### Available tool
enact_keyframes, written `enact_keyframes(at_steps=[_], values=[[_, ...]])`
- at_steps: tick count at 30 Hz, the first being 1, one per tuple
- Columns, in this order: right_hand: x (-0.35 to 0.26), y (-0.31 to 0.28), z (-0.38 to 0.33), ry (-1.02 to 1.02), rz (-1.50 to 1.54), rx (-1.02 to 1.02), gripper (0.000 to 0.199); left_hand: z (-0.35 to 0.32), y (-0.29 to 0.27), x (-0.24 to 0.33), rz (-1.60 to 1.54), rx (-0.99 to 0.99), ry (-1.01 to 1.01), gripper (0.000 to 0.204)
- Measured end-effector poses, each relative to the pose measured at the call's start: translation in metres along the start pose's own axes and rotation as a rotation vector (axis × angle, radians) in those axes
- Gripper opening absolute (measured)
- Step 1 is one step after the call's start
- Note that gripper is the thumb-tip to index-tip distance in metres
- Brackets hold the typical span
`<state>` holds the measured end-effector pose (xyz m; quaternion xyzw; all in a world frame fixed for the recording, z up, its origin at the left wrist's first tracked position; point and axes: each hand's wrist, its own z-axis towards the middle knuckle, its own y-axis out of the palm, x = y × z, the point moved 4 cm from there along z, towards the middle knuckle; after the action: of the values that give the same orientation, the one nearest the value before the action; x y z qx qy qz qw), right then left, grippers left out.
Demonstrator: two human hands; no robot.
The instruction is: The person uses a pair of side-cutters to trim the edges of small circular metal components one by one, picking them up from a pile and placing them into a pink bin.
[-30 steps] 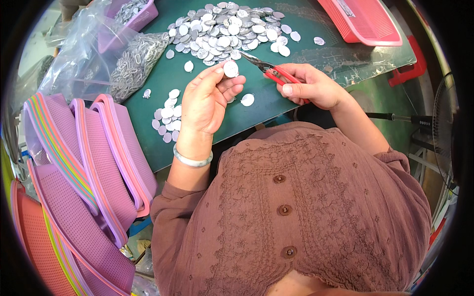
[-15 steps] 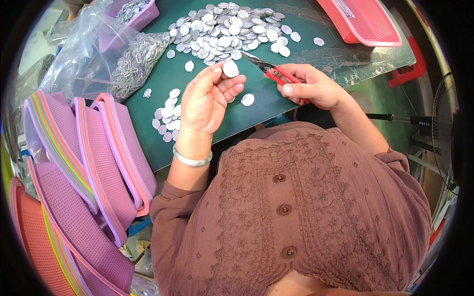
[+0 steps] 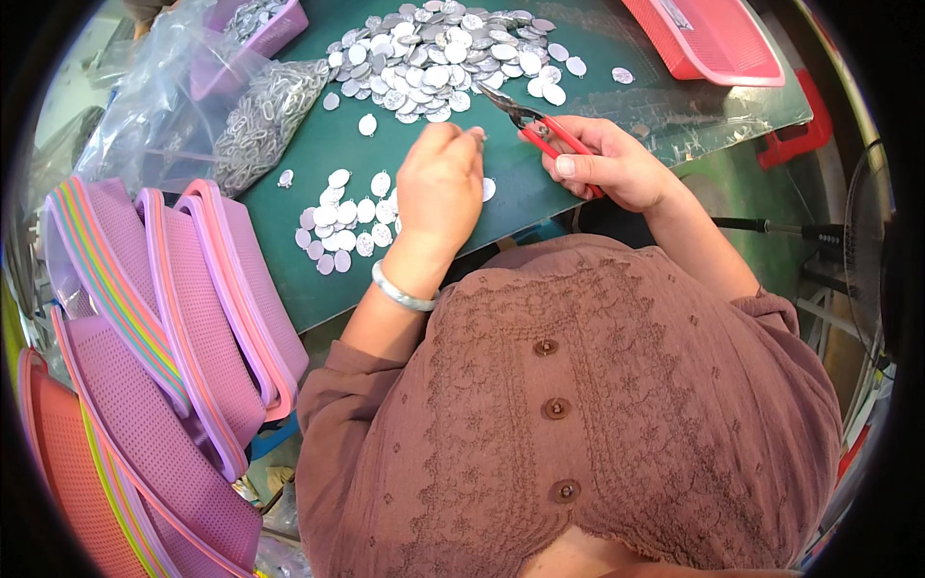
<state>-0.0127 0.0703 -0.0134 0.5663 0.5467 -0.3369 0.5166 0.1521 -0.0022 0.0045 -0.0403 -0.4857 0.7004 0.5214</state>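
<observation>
My right hand [image 3: 617,169] is wrapped round red-handled pliers [image 3: 556,138], whose dark metal jaws point up and left toward the pile, slightly parted. Beside the jaws, my left hand [image 3: 443,183] shows its back, fingers curled together; what sits in the fingertips is hidden. A light bangle circles that wrist. Flat silver oval pendants [image 3: 434,63] with tiny loops lie in a large pile beyond both hands. A smaller group of pendants [image 3: 337,220] lies left of my left wrist, and a single pendant [image 3: 488,189] shows partly behind that hand.
On the green tabletop [image 3: 617,125], a clear bag of metal clasps [image 3: 270,125] stands at left near a purple basket [image 3: 275,34]. A pink basket [image 3: 718,48] sits at the far right. Nested perforated baskets [image 3: 231,299] crowd the lower left. A red clamp [image 3: 805,130] grips the right edge.
My left hand has turned over from palm-up to back-up and moved slightly right; the pendant it held is now out of sight. My right hand and the pliers have barely moved.
</observation>
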Motion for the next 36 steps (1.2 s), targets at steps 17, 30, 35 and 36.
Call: enact_keyframes(at_steps=[17,30,35,36], values=[[0.000,-0.002,0.001,0.011,0.029,-0.026,0.056,-0.006,-0.013,-0.003,-0.008,-0.263,0.019,0.033],[0.002,-0.002,0.000,0.010,0.061,-0.010,0.058,0.019,-0.040,-0.107,0.241,-0.232,-0.196,0.026],[0.000,-0.003,-0.001,0.008,0.063,0.002,0.057,0.025,-0.041,-0.117,0.164,-0.325,-0.247,0.019],[0.001,-0.003,-0.001,0.006,0.063,0.000,0.057,0.024,-0.041,-0.120,0.153,-0.341,-0.324,0.014]])
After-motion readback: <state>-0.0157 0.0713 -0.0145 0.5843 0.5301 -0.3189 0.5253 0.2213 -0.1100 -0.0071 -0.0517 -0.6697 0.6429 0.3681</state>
